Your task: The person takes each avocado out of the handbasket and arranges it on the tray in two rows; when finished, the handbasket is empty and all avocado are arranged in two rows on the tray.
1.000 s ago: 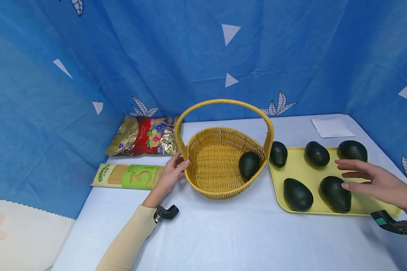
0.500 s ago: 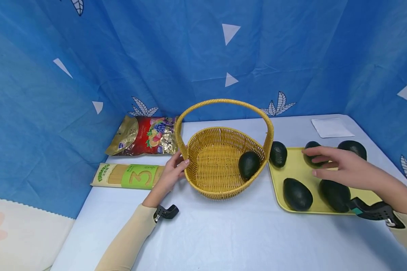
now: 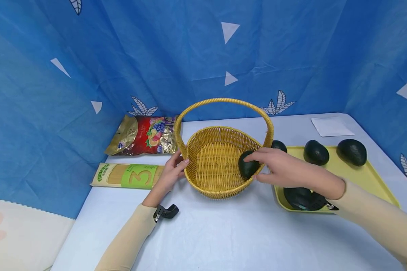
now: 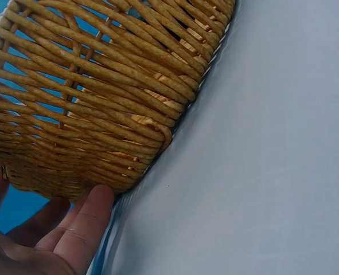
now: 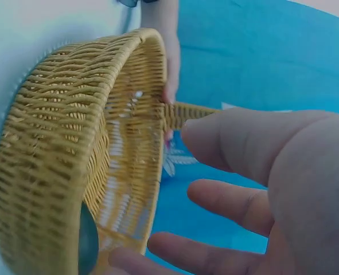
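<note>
So far one avocado (image 3: 247, 165) is lying inside the wicker basket (image 3: 217, 188), against its right wall, and the right hand (image 3: 281, 167) is reaching over the rim toward it, fingers spread and loosely extended, fingertips at or just touching the fruit; whether they are actually closing on it I cannot tell. The right wrist view is showing those fingers (image 5: 238, 143) apart, holding nothing, beside the basket's rim (image 5: 71, 74). The left hand (image 3: 171, 173) is resting against the basket's left wall with straight fingers, steadying it rather than gripping; the left wrist view is showing a thumb (image 4: 86, 226) lying along the woven base.

Judging from how things are lying, the moving of fruit is only beginning: three more avocados are sitting in plain sight on the yellow tray (image 3: 376, 177) to the right, one at the near-left corner (image 3: 298, 197) mostly hidden under the right forearm, one at (image 3: 316, 152), one at (image 3: 352, 151), and another (image 3: 279, 145) peeking out behind the hand.
</note>
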The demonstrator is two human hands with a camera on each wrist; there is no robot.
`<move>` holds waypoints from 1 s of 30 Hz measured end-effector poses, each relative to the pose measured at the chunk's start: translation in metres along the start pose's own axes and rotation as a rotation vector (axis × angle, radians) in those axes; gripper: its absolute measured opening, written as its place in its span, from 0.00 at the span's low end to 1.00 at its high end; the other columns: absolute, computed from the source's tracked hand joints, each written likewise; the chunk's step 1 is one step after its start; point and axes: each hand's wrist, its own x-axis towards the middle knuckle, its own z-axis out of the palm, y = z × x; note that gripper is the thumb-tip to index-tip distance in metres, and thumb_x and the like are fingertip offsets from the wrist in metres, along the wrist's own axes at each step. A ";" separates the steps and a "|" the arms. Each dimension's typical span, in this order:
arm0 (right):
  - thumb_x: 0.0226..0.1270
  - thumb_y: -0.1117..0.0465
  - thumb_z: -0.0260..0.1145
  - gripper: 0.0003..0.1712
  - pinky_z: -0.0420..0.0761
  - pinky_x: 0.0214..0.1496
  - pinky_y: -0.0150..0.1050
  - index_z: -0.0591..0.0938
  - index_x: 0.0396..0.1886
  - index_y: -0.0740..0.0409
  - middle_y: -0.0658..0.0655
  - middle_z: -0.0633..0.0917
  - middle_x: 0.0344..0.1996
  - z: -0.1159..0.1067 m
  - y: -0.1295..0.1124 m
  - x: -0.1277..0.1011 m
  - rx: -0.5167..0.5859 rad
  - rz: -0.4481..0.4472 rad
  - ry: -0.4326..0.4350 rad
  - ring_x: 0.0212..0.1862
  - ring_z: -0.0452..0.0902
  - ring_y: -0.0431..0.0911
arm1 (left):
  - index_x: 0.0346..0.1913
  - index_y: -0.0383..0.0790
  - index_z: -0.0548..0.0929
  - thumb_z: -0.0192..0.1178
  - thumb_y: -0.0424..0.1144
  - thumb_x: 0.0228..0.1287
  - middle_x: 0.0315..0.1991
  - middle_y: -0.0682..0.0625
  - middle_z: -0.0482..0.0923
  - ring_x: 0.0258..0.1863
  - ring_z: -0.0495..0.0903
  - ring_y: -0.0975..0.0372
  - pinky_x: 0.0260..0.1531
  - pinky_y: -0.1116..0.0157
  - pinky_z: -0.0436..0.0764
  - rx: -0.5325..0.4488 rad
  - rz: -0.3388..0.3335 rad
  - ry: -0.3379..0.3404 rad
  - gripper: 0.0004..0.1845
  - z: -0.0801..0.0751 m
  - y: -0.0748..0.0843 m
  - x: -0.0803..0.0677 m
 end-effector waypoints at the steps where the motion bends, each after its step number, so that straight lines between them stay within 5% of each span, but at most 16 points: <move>1: 0.67 0.60 0.69 0.25 0.84 0.41 0.38 0.81 0.63 0.57 0.60 0.84 0.56 0.003 -0.002 0.007 -0.011 0.003 -0.008 0.46 0.80 0.47 | 0.81 0.48 0.58 0.55 0.38 0.76 0.67 0.32 0.69 0.57 0.78 0.52 0.46 0.66 0.89 -0.002 0.001 0.002 0.34 0.000 0.000 0.000; 7: 0.68 0.57 0.69 0.27 0.86 0.54 0.51 0.80 0.65 0.58 0.65 0.82 0.59 0.019 -0.006 0.046 -0.117 0.086 -0.053 0.58 0.80 0.58 | 0.80 0.47 0.59 0.55 0.37 0.76 0.67 0.31 0.69 0.57 0.79 0.52 0.46 0.65 0.90 -0.019 -0.002 0.008 0.34 0.000 -0.003 0.000; 18: 0.70 0.56 0.68 0.30 0.87 0.46 0.49 0.76 0.66 0.67 0.68 0.86 0.49 0.026 0.000 0.073 -0.292 0.207 -0.104 0.49 0.82 0.59 | 0.81 0.49 0.59 0.56 0.39 0.75 0.67 0.32 0.70 0.55 0.80 0.52 0.45 0.65 0.90 0.009 0.011 -0.008 0.34 0.000 -0.001 0.002; 30: 0.70 0.53 0.68 0.35 0.83 0.60 0.55 0.72 0.72 0.62 0.70 0.78 0.64 0.047 0.011 0.079 -0.128 0.250 -0.163 0.65 0.73 0.62 | 0.81 0.48 0.58 0.56 0.37 0.75 0.67 0.31 0.70 0.53 0.81 0.55 0.43 0.67 0.90 -0.022 0.002 0.001 0.34 0.000 0.000 0.000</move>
